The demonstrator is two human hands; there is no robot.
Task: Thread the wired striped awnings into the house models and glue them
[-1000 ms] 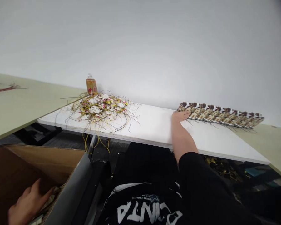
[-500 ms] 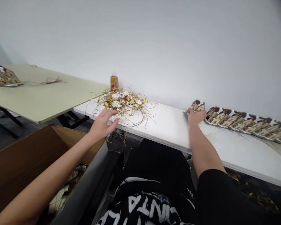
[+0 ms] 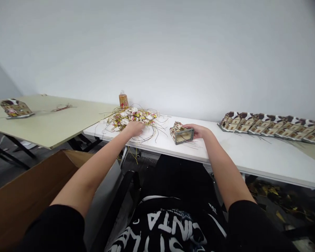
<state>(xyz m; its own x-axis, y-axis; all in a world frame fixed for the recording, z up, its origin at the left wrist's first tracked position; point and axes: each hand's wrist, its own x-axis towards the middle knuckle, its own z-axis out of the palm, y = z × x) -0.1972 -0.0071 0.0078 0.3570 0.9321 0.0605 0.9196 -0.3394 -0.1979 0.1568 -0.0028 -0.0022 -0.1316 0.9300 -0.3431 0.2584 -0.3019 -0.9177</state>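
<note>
My right hand holds a small model house tipped over above the white table, its hollow base facing me and thin wires sticking out of it. At the near edge of a tangled pile of wires with white, red and yellow pieces is my left hand, its fingers bent down; what they hold, if anything, is too small to name. Farther right, a row of similar houses stands along the table.
A bottle stands behind the pile. On the greenish table at the left are another house and some reddish wires. A cardboard box sits at the lower left.
My right hand has brought a house from the row's left end toward the middle and tipped it. My left hand has moved forward and right onto the wire pile, its fingers now bent.
</note>
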